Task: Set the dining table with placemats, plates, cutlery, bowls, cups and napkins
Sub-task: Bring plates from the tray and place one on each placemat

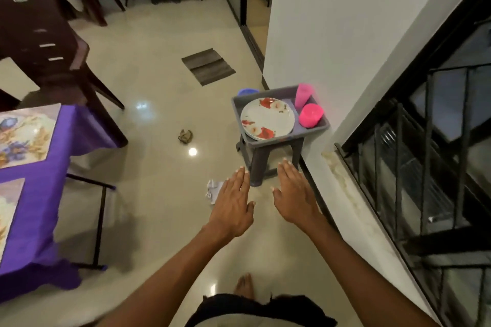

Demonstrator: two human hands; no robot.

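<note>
Both hands, the left hand [232, 206] and right hand [296, 194], reach forward flat with straight fingers, holding nothing, short of the grey plastic tray [313, 129] on a dark stool [261, 164] carrying floral white plates [267, 118] and pink plastic cups [310, 114].

Tray [313, 129] on a stool [261, 164] against the wall at right, plate [267, 118] and two cups [310, 114] in it, desk [39, 194] at left bearing placemats [24, 135]
</note>
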